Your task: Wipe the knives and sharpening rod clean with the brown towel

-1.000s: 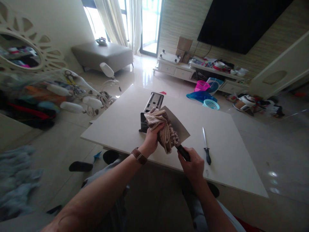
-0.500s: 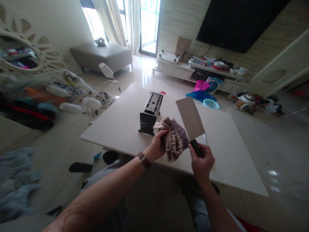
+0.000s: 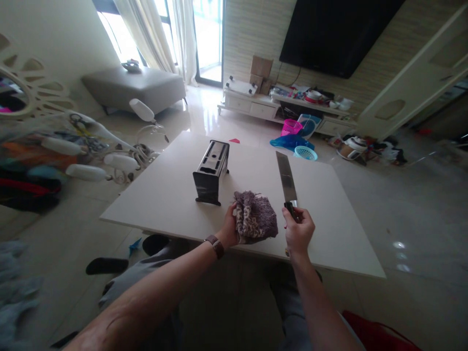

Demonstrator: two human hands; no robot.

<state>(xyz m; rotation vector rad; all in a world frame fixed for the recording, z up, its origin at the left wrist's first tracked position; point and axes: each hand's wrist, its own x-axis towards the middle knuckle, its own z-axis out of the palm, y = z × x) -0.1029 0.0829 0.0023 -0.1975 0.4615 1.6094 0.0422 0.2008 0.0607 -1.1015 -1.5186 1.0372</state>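
Currently, the left hand (image 3: pixel 229 228) clamps its grip on a bunched purple-and-beige fabric cloth (image 3: pixel 258 215), while the right hand (image 3: pixel 300 231) wraps its grip around a grey metal cleaver (image 3: pixel 286 178); both hang over the white rectangular surface (image 3: pixel 157 195), where a black-and-silver slotted block (image 3: pixel 211 168) stands.

head view | worn at head height | faces forward, down | table (image 3: pixel 329 219) near, television (image 3: pixel 338 36) far

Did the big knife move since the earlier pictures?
Yes, the big knife moved to the right, farther away from the slotted block.
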